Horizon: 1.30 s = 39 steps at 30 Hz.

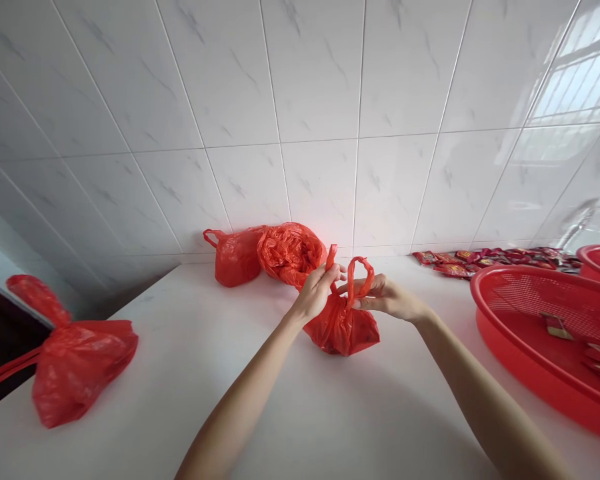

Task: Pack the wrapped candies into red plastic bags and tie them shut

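A filled red plastic bag (pixel 343 330) rests on the white countertop (pixel 260 393) in the middle of the view, its neck gathered and its two handle loops pulled up. My left hand (pixel 320 287) is closed around the left handle, whose tip sticks up above the fingers. With its fingers pinched, my right hand (pixel 383 297) grips the base of the right handle loop. What the bag holds is hidden, apart from dark shapes showing faintly through the plastic. Just behind my left hand lies a crumpled heap of red bags (pixel 290 250).
Another filled red bag (pixel 237 257) stands against the tiled wall (pixel 320 180). A tied red bag (pixel 83 367) sits near the counter's left edge. On the right, a red plastic basket (pixel 500 320) holds a few small packets. Several red packets (pixel 455 263) lie along the wall.
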Tool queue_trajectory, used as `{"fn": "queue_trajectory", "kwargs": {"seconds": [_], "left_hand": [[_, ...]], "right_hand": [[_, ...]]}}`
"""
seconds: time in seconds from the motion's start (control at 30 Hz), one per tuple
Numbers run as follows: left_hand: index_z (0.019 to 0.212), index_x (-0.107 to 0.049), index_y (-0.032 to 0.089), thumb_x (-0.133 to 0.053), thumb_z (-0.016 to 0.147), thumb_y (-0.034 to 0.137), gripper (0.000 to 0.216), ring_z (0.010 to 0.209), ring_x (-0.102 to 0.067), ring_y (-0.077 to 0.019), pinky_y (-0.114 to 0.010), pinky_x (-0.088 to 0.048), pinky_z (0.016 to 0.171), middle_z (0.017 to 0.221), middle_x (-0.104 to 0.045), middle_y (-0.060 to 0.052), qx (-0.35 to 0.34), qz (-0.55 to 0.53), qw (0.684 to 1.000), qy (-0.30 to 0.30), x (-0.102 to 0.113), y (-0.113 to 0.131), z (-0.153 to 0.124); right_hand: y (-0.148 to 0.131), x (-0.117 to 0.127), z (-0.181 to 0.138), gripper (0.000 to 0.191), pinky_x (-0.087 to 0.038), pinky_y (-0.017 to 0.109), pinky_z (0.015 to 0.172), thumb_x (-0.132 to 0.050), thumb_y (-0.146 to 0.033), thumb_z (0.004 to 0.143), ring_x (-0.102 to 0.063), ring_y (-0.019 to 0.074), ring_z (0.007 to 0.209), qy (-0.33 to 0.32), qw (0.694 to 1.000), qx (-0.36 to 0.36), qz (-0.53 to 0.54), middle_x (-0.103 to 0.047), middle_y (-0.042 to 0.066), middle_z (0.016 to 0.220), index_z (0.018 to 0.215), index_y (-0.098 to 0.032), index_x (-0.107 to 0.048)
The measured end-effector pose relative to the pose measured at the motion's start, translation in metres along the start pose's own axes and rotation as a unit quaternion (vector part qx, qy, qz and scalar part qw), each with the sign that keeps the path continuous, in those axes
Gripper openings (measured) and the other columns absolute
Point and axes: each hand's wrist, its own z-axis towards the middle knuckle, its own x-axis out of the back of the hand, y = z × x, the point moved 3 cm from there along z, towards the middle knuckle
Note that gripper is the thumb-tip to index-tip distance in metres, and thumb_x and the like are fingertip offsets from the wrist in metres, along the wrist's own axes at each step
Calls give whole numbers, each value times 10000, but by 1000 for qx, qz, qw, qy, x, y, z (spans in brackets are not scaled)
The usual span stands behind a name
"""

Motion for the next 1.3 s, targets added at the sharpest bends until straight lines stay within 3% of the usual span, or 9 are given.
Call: {"fn": "queue_trajectory", "kwargs": {"seconds": [0.2, 0.33, 0.57, 0.77, 0.97, 1.17, 1.3], "left_hand": [[709, -614, 187, -603, 852, 662, 495, 903, -637, -225, -353, -457, 916, 779, -628, -38, -7, 15, 1000, -8, 1, -1, 0], [898, -709, 167, -563, 903, 615, 472, 913, -649, -222, -358, -465, 930, 876, -701, -61, -4, 19, 1000, -25, -1, 2, -3], [1077, -739, 177, -520, 952, 573, 470, 1116, -648, -261, -374, -445, 1037, 1046, -753, -85, 34, -73, 994, -71, -10, 10, -10], [1107, -735, 173, -525, 951, 578, 482, 1138, -645, -279, -379, -476, 1005, 1070, -752, -91, 33, -64, 994, -82, -15, 12, -12], [1107, -722, 193, -504, 967, 566, 454, 1145, -625, -261, -361, -463, 1000, 1082, -729, -82, 27, -39, 991, -122, -18, 22, -17], [1064, -698, 169, -497, 955, 605, 492, 925, -664, -232, -349, -507, 860, 938, -713, -70, 20, -7, 995, -102, -20, 29, -20], [1137, -689, 171, -488, 966, 590, 495, 1021, -665, -252, -367, -495, 931, 1061, -716, -94, 12, -13, 996, -85, -18, 33, -20]], "right_hand": [[3, -4, 0, 273, -508, 347, 793, -789, -429, 794, -618, 175, 776, -16, 1000, -8, 24, -709, 37, 823, 832, -160, -766], [7, -9, 5, 301, -488, 326, 747, -748, -443, 835, -553, 141, 706, -8, 999, -4, 42, -617, -2, 722, 788, -149, -700], [8, -13, 8, 351, -498, 359, 832, -678, -513, 877, -596, 182, 835, 39, 998, -16, 41, -633, 24, 829, 828, -167, -639], [11, -14, 10, 368, -468, 301, 700, -716, -527, 841, -535, 140, 724, 50, 997, -10, 54, -565, -14, 774, 844, -175, -608], [13, -16, 10, 422, -405, 279, 587, -720, -558, 822, -462, 125, 622, 48, 998, -27, 36, -494, -31, 654, 712, -183, -562], [11, -19, 7, 400, -439, 285, 633, -713, -535, 834, -494, 133, 655, 8, 999, 4, 47, -527, -19, 675, 712, -181, -572], [4, -21, 5, 372, -468, 295, 668, -710, -511, 837, -514, 137, 671, 4, 998, 19, 53, -551, -17, 685, 731, -174, -593]]}}
